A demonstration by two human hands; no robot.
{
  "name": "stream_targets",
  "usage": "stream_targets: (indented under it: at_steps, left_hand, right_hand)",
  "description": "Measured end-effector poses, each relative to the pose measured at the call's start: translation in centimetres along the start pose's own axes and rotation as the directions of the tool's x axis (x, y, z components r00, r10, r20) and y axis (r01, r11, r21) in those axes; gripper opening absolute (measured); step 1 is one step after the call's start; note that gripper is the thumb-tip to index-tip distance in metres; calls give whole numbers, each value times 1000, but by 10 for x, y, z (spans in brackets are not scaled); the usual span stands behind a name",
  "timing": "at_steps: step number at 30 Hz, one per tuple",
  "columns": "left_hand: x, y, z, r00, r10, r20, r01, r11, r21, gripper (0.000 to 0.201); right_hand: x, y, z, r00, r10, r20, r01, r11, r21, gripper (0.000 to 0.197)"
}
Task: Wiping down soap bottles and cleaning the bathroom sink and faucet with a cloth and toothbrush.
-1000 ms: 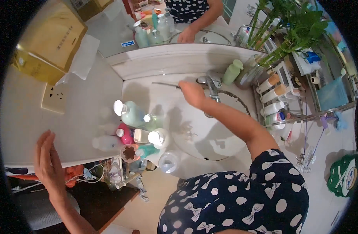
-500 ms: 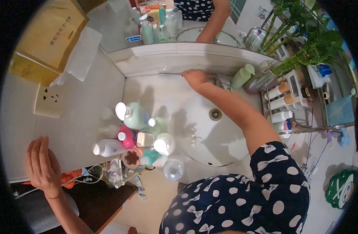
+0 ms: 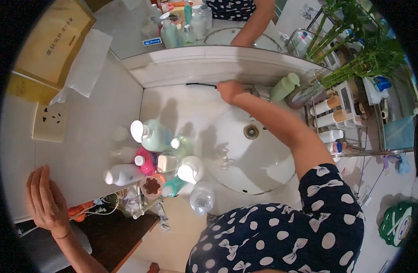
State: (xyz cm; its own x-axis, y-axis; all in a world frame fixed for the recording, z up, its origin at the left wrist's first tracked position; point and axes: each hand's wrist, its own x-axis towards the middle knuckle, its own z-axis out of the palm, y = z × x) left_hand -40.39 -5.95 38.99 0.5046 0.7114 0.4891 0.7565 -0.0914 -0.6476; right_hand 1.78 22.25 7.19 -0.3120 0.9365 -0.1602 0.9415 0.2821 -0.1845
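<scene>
At the back of the white counter, my right hand is closed around a thin black stick-like tool. The tool points left and lies along the seam where the counter meets the low tiled ledge; its exact kind is too small to tell. My right forearm reaches over the white sink basin with its metal drain. Far to the left, my left hand lies on the edge of a white surface, fingers stretched out and holding nothing.
Left of the basin, several bottles crowd together, among them a pale green pump bottle and a pink bottle. A green bottle, bamboo stalks and a rack of toiletries stand right. A mirror rises behind.
The black tool shows darker and more fully along the seam, still in my right hand, which has shifted very slightly right. The view has moved a little; my left hand stays at the edge.
</scene>
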Motion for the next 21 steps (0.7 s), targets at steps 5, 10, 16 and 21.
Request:
stream_targets:
  at_steps: [5,10,16,21]
  left_hand:
    - [0,1,4,1000,3,8,-3,1000,8,27]
    - [3,2,0,1000,-16,24,16,1000,-4,27]
    - [4,3,-3,1000,-19,5,19,1000,13,26]
    - [3,4,3,1000,3,-23,-3,1000,4,26]
  right_hand:
    - [18,-34,-4,999,-3,45,1,999,44,27]
    - [12,23,-16,994,-58,91,65,995,-74,29]
    - [19,-6,-14,996,-50,71,46,998,53,29]
    - [58,-83,-3,1000,-18,25,17,999,32,24]
